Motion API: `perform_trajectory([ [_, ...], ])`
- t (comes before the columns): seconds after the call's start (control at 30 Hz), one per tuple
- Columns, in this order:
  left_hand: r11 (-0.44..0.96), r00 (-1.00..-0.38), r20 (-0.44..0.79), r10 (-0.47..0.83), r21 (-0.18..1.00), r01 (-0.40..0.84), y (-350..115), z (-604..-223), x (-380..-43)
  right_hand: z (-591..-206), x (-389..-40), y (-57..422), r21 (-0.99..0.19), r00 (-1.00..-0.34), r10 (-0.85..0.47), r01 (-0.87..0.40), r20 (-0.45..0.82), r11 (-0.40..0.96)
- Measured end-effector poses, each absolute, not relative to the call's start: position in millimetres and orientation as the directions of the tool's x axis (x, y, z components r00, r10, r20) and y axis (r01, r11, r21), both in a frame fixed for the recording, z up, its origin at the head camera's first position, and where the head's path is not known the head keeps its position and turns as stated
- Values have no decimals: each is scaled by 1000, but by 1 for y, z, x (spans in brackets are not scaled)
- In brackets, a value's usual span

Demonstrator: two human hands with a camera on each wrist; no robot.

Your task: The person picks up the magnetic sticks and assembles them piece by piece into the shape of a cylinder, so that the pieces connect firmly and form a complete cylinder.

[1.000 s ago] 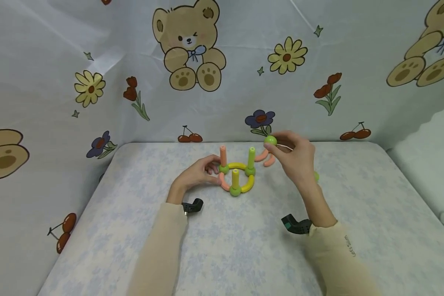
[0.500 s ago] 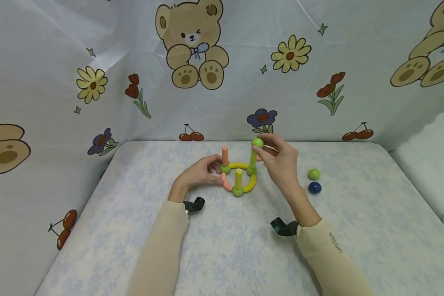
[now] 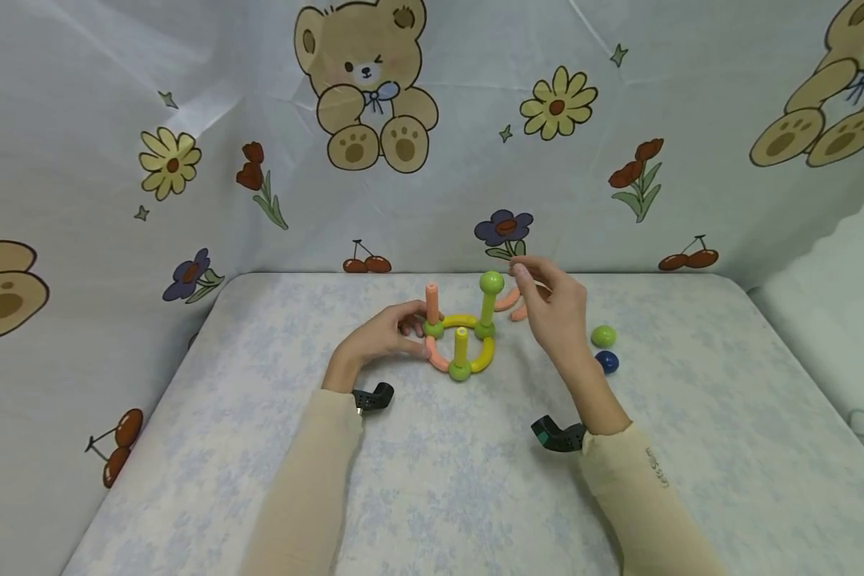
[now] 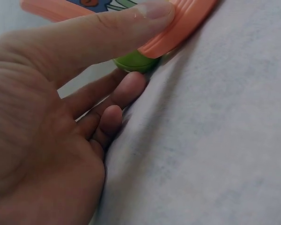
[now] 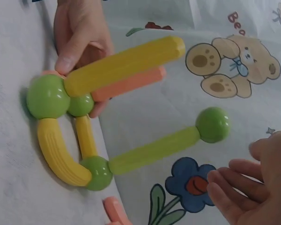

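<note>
A ring of curved rods and green balls stands on the table, its near right side a yellow curved rod point(image 3: 484, 357). Three straight rods rise from it: orange point(image 3: 432, 302), yellow point(image 3: 461, 346) and green point(image 3: 489, 308). One green ball point(image 3: 492, 282) sits on top of the green rod. My left hand point(image 3: 383, 334) holds the ring's left side, its thumb on an orange curved rod point(image 4: 192, 23) and its fingers by a lower green ball point(image 4: 136, 62). My right hand point(image 3: 558, 310), holding nothing, hovers just right of the topped rod, apart from it.
Two loose orange curved rods point(image 3: 507, 301) lie behind the ring, near my right hand. A loose green ball point(image 3: 603, 336) and a dark blue ball point(image 3: 608, 362) lie to the right. A printed curtain point(image 3: 461, 192) hangs along the table's back edge.
My right hand carried the green ball leftward onto the green rod's top, let it go and drew slightly back right. My left hand has stayed on the ring.
</note>
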State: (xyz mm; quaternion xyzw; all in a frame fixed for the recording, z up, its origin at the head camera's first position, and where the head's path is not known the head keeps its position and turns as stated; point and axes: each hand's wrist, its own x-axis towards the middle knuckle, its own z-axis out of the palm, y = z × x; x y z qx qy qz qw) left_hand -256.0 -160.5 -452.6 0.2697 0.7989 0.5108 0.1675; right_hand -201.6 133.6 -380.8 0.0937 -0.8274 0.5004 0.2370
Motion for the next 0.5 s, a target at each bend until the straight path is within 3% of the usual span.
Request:
perform_trajectory([
  [0.27, 304, -797, 18, 603, 919, 250, -162, -453, -255, -372, -203, 174, -721, -947, 67, -192, 314, 666],
  [0.5, 314, -804, 32, 593, 911, 268, -164, -455, -257, -369, -204, 211, -513, -997, 28, 61, -71, 856],
])
